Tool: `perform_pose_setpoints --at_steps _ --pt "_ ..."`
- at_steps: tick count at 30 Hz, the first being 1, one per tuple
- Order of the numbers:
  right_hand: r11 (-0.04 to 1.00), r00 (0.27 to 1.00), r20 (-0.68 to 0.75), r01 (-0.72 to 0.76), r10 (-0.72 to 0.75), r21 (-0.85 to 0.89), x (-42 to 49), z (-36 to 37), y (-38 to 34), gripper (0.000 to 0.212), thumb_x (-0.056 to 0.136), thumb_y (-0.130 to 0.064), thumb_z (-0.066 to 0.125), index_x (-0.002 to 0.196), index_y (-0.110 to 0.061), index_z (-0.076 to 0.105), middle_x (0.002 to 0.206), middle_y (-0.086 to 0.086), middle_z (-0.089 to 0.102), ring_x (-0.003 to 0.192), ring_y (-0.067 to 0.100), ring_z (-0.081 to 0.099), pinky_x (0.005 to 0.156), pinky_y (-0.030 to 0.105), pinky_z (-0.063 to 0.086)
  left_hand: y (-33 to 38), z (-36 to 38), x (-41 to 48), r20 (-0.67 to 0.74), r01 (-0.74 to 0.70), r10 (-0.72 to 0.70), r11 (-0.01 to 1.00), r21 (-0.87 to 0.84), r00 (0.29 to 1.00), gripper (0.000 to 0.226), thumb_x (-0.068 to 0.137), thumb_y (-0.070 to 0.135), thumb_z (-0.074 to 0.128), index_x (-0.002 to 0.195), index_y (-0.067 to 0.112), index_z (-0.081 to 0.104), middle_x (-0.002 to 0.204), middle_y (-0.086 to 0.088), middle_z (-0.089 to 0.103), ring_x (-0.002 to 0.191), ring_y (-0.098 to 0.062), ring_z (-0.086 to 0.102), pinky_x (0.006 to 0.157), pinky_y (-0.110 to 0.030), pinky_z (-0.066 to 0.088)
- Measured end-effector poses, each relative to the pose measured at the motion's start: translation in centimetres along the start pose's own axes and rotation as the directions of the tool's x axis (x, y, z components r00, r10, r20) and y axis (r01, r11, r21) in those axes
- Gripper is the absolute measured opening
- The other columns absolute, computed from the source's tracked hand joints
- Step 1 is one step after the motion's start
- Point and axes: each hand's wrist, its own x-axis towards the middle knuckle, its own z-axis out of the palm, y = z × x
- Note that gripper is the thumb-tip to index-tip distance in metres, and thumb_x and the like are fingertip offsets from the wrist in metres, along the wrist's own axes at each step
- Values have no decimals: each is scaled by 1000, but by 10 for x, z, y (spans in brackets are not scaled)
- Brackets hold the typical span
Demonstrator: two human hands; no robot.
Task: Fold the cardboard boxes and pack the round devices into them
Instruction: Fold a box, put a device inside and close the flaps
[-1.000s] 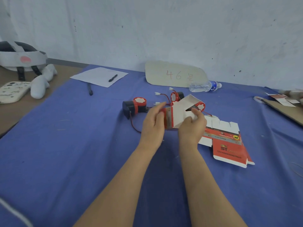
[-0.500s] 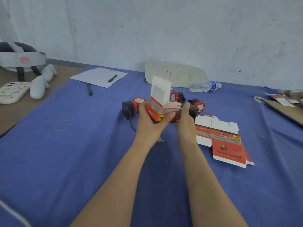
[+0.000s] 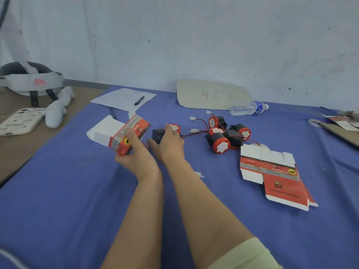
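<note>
My left hand (image 3: 136,152) grips a folded red-and-white cardboard box (image 3: 124,134), tilted, its white flaps open toward the left. Just to its right, my right hand (image 3: 168,141) lies over a round black-and-red device (image 3: 172,128), fingers curved round it on the blue cloth. A cluster of several more round devices (image 3: 226,135) with red and black wires sits further right. Flat unfolded boxes (image 3: 275,173) lie stacked at the right.
Blue cloth (image 3: 58,200) covers the table. At the back lie a paper sheet with a pen (image 3: 124,98), a cardboard sign marked 46 (image 3: 211,95) and a water bottle (image 3: 247,108). A headset (image 3: 29,80), white controllers (image 3: 56,111) and a phone (image 3: 20,121) sit at left.
The box went from the middle, held by both hands, to the left in my left hand alone. My right hand let go and came down on the nearest round device.
</note>
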Motion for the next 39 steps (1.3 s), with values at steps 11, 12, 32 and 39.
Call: perform_pose_setpoints --at_steps 11,12,32,39 --pt "983 894 -444 31 54 183 -6 -48 22 40 82 -8 60 121 -10 52 125 12 52 112 20 52 87 25 40 -13 6 -4 269 -49 -17 970 238 963 43 83 30 74 110 0 60 105 -12 67 90 -16 60 81 -33 53" --pt "966 833 -551 110 39 234 -10 -64 26 43 81 -2 60 123 -8 53 125 13 51 108 7 51 84 17 37 -16 7 -7 367 -89 -19 958 274 930 37 82 29 75 102 1 62 93 -6 67 82 -11 58 70 -24 51" --pt "964 925 -278 264 -258 -18 -49 -61 81 42 87 -14 54 129 -21 51 109 0 63 92 17 58 80 35 50 -33 -6 -17 686 -696 -261 69 715 679 46 84 42 60 124 28 43 116 2 63 112 -28 52 95 -39 40" --pt "981 947 -263 159 -184 -114 -48 -59 81 31 99 -39 39 115 -19 57 107 0 66 101 21 58 95 44 42 -31 -5 -24 735 -586 -269 464 665 622 33 94 29 53 126 25 50 117 8 61 109 -14 56 86 -28 46"
